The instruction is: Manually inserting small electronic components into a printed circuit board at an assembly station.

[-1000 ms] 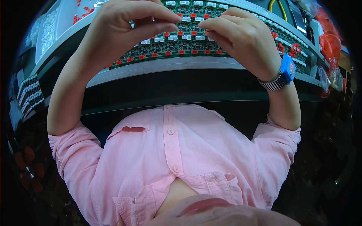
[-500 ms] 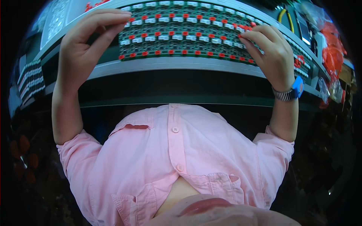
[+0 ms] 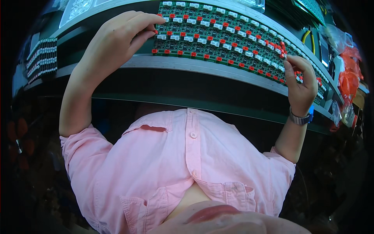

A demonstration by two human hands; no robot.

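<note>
While the left hand (image 3: 117,39) rests at the near left corner of a long green circuit board panel (image 3: 233,43), its fingertips (image 3: 154,29) are pressed together on a small red connector (image 3: 156,32) — one of many red and white ones set in rows. Well to the right, the right hand (image 3: 302,84) is curled at the panel's far end, fingers closed; what is pinched cannot be told. Below both, a grey bench rail (image 3: 202,68) is seen.

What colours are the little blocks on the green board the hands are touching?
Red and white blocks sit in rows on the green circuit board, seen best in the head view.
</note>
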